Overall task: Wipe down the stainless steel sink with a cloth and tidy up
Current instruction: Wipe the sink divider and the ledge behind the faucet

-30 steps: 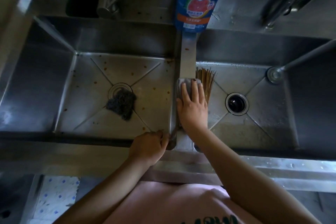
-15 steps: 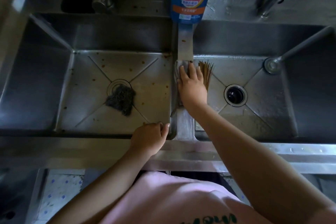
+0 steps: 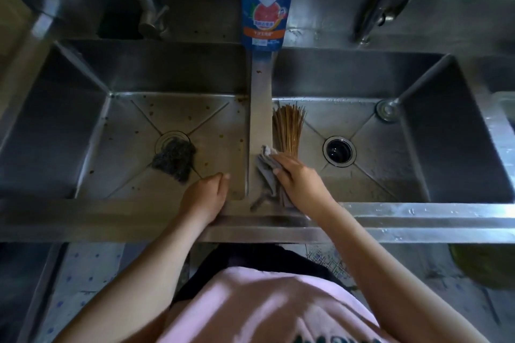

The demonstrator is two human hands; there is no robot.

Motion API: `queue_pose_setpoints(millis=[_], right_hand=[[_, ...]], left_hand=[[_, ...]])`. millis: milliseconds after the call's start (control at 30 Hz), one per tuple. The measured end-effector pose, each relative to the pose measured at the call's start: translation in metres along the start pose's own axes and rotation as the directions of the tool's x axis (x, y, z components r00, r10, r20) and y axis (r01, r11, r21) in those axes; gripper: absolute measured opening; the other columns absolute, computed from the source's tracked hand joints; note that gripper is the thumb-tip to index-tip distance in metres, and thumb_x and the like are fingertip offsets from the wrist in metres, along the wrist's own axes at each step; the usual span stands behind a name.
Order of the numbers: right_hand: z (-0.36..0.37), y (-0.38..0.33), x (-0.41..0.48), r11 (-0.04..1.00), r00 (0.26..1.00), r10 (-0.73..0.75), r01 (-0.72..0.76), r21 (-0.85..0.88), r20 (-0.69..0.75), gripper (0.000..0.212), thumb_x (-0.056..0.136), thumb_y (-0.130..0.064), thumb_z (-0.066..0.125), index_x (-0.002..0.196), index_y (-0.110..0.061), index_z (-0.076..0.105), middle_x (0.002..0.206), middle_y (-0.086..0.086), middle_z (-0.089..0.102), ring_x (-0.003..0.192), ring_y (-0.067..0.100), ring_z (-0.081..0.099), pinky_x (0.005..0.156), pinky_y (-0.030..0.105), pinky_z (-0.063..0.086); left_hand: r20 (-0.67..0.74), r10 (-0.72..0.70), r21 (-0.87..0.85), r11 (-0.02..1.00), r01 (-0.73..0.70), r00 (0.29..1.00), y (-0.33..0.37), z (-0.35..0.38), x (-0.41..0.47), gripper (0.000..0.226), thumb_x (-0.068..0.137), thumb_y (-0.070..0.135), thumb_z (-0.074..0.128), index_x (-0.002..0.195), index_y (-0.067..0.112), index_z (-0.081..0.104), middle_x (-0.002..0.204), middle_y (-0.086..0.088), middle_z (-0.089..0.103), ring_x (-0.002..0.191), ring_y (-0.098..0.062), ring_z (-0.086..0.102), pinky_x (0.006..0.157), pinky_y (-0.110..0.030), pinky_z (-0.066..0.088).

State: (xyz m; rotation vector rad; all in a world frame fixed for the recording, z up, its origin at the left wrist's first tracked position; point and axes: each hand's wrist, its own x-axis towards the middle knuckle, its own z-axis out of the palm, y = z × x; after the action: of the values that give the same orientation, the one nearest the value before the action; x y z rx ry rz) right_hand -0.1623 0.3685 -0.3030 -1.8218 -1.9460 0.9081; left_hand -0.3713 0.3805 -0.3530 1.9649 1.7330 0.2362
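Note:
A two-basin stainless steel sink (image 3: 260,83) fills the view, its narrow divider running down the middle. My right hand (image 3: 299,179) presses a grey cloth (image 3: 266,172) flat against the near end of the divider with straight fingers. My left hand (image 3: 206,196) rests on the front rim at the left basin's near right corner, fingers loosely bent over the edge and holding nothing. Brown specks dot the left basin's floor.
A dark steel-wool scourer (image 3: 174,159) lies on the left basin's drain. A bamboo brush (image 3: 287,127) leans in the right basin beside the divider, near the open drain (image 3: 339,151). A blue detergent bottle (image 3: 267,0) stands on the back ledge between two taps (image 3: 146,5) (image 3: 381,3).
My right hand slid the cloth along the divider, first away toward the bottle, then back to the near end. The left hand stayed on the front rim.

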Motion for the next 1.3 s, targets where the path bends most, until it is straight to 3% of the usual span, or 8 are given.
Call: queue_pose_setpoints(millis=[167,267,367,500,733,900,1100,1300], right_hand=[[0.020,-0.004,-0.053,0.999,1.000,0.026,-0.025,-0.033,0.013,0.040,0.097,-0.025,0.044,0.137,-0.021,0.045,0.144,0.003,0.043,0.129,0.023,0.044,0.106,0.037,0.038],[0.041,-0.010,-0.077,0.969,1.000,0.031,-0.029,-0.247,0.003,0.042,0.098,-0.033,0.040,0.139,-0.026,0.041,0.149,-0.002,0.036,0.139,0.019,0.028,0.111,0.032,0.025],[0.062,-0.015,-0.097,0.891,0.984,0.148,-0.175,-0.418,-0.095,0.046,0.099,-0.042,0.032,0.143,-0.030,0.034,0.154,-0.006,0.026,0.145,0.015,0.011,0.114,0.030,0.012],[0.077,-0.027,-0.103,0.845,0.957,0.215,-0.281,-0.455,-0.192,0.047,0.097,-0.046,0.033,0.139,-0.028,0.041,0.151,-0.002,0.033,0.143,0.020,0.016,0.114,0.035,0.012],[0.116,-0.067,-0.073,0.887,0.980,0.149,-0.191,-0.420,-0.130,0.045,0.096,-0.044,0.035,0.137,-0.028,0.045,0.148,0.000,0.038,0.141,0.023,0.021,0.107,0.039,0.024],[0.114,-0.064,-0.076,0.887,0.969,0.079,-0.176,-0.427,-0.234,0.040,0.093,-0.042,0.043,0.125,-0.023,0.059,0.133,0.005,0.056,0.130,0.026,0.045,0.100,0.042,0.040],[0.087,-0.022,-0.093,0.847,0.918,0.203,-0.339,-0.410,-0.340,0.040,0.096,-0.041,0.039,0.129,-0.026,0.054,0.140,0.003,0.049,0.135,0.024,0.036,0.108,0.042,0.028],[0.111,-0.045,-0.079,0.821,0.882,0.306,-0.435,-0.371,-0.357,0.043,0.097,-0.040,0.031,0.134,-0.026,0.048,0.148,0.002,0.038,0.141,0.024,0.020,0.114,0.044,0.013]], left_hand=[[-0.020,0.034,-0.008,0.999,-0.034,0.999,-0.009,0.000,-0.015,0.035,0.098,0.030,0.032,0.080,0.014,0.057,0.075,-0.004,0.060,0.075,-0.025,0.058,0.059,-0.031,0.035],[0.006,0.082,0.113,0.990,-0.082,0.997,-0.020,0.001,-0.026,0.035,0.098,0.030,0.031,0.099,0.014,0.062,0.099,-0.003,0.066,0.090,-0.023,0.058,0.075,-0.031,0.039],[0.049,0.146,0.222,0.963,-0.154,0.988,-0.033,0.003,-0.039,0.039,0.098,0.032,0.026,0.114,0.019,0.059,0.119,0.000,0.061,0.112,-0.020,0.051,0.097,-0.034,0.030],[0.119,0.141,0.267,0.949,-0.168,0.983,-0.041,0.006,-0.041,0.048,0.097,0.040,0.020,0.137,0.021,0.040,0.142,0.002,0.042,0.135,-0.017,0.030,0.111,-0.039,0.014],[0.004,0.155,0.246,0.957,-0.151,0.988,-0.036,0.006,-0.039,0.038,0.096,0.035,0.028,0.116,0.023,0.058,0.119,0.000,0.061,0.115,-0.020,0.049,0.098,-0.035,0.024],[0.000,0.155,0.234,0.960,-0.151,0.988,-0.038,0.006,-0.039,0.035,0.095,0.032,0.028,0.107,0.024,0.060,0.110,0.000,0.065,0.106,-0.021,0.053,0.094,-0.035,0.027],[0.013,0.165,0.242,0.957,-0.163,0.986,-0.036,0.004,-0.040,0.038,0.096,0.036,0.024,0.102,0.024,0.059,0.107,0.002,0.065,0.103,-0.021,0.054,0.094,-0.036,0.029],[0.015,0.160,0.281,0.947,-0.157,0.987,-0.035,0.003,-0.041,0.040,0.095,0.038,0.023,0.103,0.023,0.059,0.106,0.001,0.065,0.101,-0.022,0.055,0.091,-0.036,0.031]])
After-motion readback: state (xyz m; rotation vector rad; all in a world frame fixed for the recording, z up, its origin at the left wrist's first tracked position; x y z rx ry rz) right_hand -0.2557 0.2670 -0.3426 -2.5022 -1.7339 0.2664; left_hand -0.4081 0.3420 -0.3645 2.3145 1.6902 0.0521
